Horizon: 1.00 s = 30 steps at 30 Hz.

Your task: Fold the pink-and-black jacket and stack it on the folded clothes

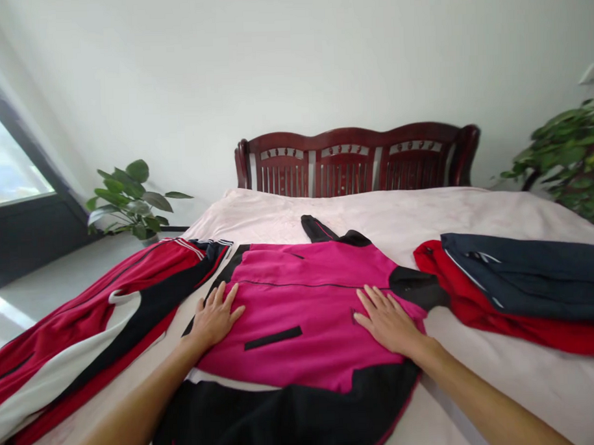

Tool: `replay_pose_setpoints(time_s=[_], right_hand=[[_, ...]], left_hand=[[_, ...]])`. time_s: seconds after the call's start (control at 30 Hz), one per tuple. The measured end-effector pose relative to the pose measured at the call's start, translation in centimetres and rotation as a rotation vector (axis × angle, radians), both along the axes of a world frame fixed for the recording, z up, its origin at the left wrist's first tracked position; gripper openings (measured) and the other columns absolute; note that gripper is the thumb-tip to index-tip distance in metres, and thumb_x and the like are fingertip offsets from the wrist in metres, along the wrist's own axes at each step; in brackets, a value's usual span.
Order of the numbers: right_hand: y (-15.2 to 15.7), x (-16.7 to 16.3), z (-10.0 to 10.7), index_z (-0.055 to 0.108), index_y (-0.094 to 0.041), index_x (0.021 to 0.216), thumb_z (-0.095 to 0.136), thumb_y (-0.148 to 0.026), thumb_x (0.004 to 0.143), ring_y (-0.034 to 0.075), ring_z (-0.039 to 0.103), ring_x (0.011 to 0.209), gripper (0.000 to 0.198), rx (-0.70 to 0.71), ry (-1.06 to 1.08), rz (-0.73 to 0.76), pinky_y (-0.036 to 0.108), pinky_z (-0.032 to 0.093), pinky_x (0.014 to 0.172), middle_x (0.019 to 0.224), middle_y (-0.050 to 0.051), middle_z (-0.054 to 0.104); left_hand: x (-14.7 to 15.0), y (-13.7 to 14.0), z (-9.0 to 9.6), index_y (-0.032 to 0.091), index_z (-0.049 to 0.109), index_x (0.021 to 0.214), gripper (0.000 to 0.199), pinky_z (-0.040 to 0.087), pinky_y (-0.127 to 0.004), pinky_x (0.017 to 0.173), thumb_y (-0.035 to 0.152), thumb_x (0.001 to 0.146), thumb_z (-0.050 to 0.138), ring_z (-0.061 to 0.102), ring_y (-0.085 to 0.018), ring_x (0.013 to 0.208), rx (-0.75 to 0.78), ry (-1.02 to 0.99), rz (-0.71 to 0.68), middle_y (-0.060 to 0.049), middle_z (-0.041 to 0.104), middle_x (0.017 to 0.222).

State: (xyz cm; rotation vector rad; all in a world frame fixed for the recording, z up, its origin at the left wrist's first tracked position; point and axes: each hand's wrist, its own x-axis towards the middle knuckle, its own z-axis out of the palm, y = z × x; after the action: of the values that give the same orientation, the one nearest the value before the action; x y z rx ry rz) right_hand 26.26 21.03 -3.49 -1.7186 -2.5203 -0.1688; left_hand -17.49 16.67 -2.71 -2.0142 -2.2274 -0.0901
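A magenta and black zip jacket lies spread sideways across the bed, its hem toward the left and its black collar toward the right. My left hand rests flat on the hem end with its fingers apart. On the chest part, near the collar, my right hand lies palm down with fingers spread. One black sleeve stretches along the near side, below both hands. The other sleeve shows only in part at the far side.
Red, white and navy garments lie along the left. Folded navy trousers sit on a red garment at right. The pale bedsheet reaches a dark wooden headboard. Leafy plants flank the bed.
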Motion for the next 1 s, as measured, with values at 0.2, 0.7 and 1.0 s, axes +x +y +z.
replay_pose_setpoints(time_s=[0.2, 0.7, 1.0], right_hand=[[0.4, 4.4, 0.4, 0.038, -0.007, 0.148, 0.029, -0.051, 0.094, 0.028, 0.027, 0.145, 0.07, 0.023, -0.059, -0.13, 0.042, 0.025, 0.117, 0.156, 0.016, 0.032], [-8.4, -1.2, 0.7, 0.054, -0.02, 0.137, 0.038, -0.036, 0.096, 0.027, 0.046, 0.134, 0.047, 0.135, 0.182, 0.055, 0.048, 0.034, 0.111, 0.144, 0.011, 0.053], [-8.5, -0.5, 0.8, 0.067, -0.016, 0.12, 0.036, -0.033, 0.096, 0.025, 0.057, 0.123, 0.043, 0.191, 0.356, 0.056, 0.044, 0.041, 0.108, 0.127, 0.011, 0.066]], left_hand=[[-2.8, -1.9, 0.0, 0.018, 0.027, 0.154, 0.067, 0.031, -0.05, 0.109, 0.051, 0.096, 0.033, 0.037, -0.033, 0.141, 0.003, -0.104, 0.111, -0.019, 0.039, 0.153], [-4.6, -8.2, -0.9, 0.016, 0.057, 0.134, 0.053, 0.035, -0.042, 0.113, 0.042, 0.09, 0.043, 0.044, -0.029, 0.136, 0.212, -0.381, 0.029, -0.015, 0.052, 0.145], [-1.9, -14.7, 3.1, 0.027, 0.073, 0.099, 0.032, 0.042, -0.041, 0.105, 0.047, 0.09, 0.05, 0.057, -0.025, 0.114, 0.122, -0.677, -0.353, -0.006, 0.067, 0.113]])
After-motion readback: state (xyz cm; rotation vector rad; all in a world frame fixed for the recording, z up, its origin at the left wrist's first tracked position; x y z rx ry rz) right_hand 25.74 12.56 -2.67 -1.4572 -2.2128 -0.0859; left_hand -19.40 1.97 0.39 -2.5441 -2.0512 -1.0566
